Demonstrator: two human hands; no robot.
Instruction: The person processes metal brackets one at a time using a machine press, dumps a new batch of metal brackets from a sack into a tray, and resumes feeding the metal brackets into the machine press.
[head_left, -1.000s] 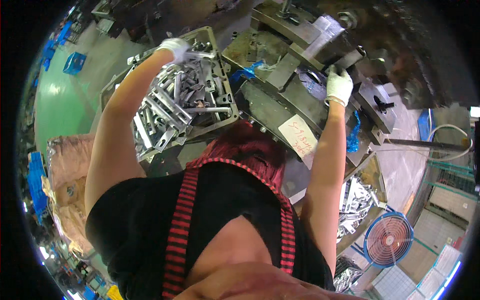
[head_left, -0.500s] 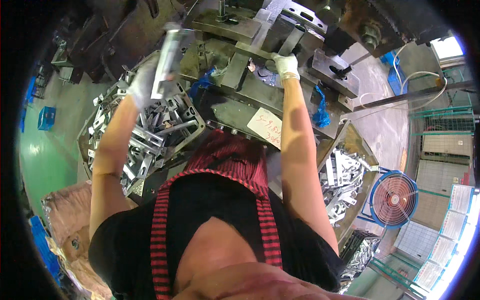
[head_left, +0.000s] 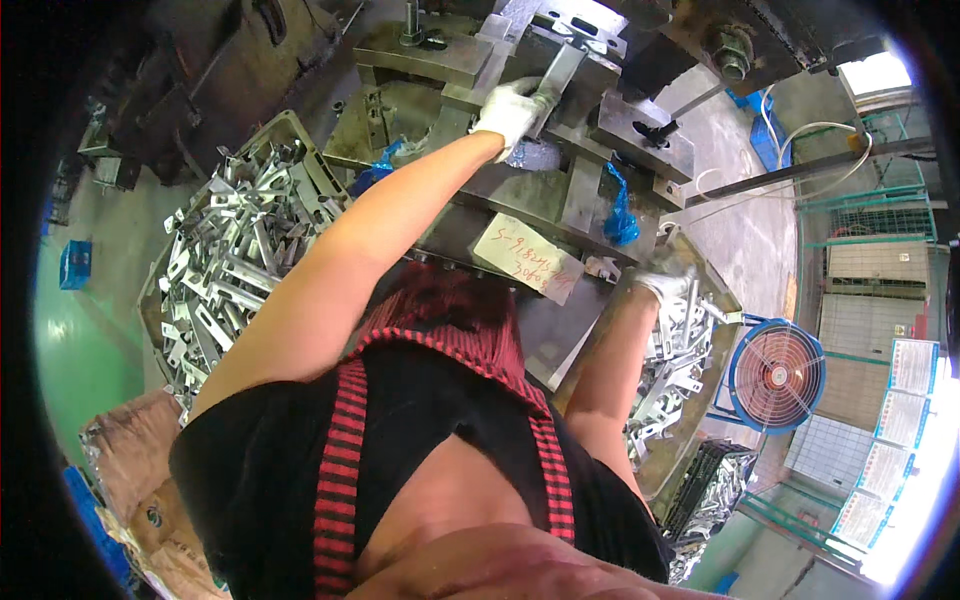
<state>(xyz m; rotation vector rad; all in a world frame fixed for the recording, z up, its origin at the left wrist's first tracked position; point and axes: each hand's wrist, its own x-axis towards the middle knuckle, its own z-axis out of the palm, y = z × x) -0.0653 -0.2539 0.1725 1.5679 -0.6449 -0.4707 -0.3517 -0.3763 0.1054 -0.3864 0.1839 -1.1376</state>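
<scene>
My left hand point(head_left: 508, 112), in a white glove, grips the near end of a long silver metal bracket point(head_left: 562, 72). The bracket lies slanted on the steel press die point(head_left: 573, 120), its far end at the upper block. Over the right-hand bin point(head_left: 722, 268) is my right hand point(head_left: 662, 284), also gloved. Motion smears its fingers, so I cannot make out whether they hold anything. Loose silver brackets point(head_left: 672, 375) fill that bin just below it. Another pile of metal brackets point(head_left: 235, 265) sits in the left-hand bin point(head_left: 318, 165), under and beside my left forearm.
A handwritten card point(head_left: 527, 258) lies at the die's near edge, with blue plastic film point(head_left: 621, 210) to its right. Heavy bolted clamps point(head_left: 655, 135) flank the die. A blue round fan point(head_left: 778, 375) stands beyond the right bin. Brown sacking point(head_left: 130, 435) is at lower left.
My left hand has carried the bracket from over the left bin onto the die. My right hand has left the die and come back to the right bin.
</scene>
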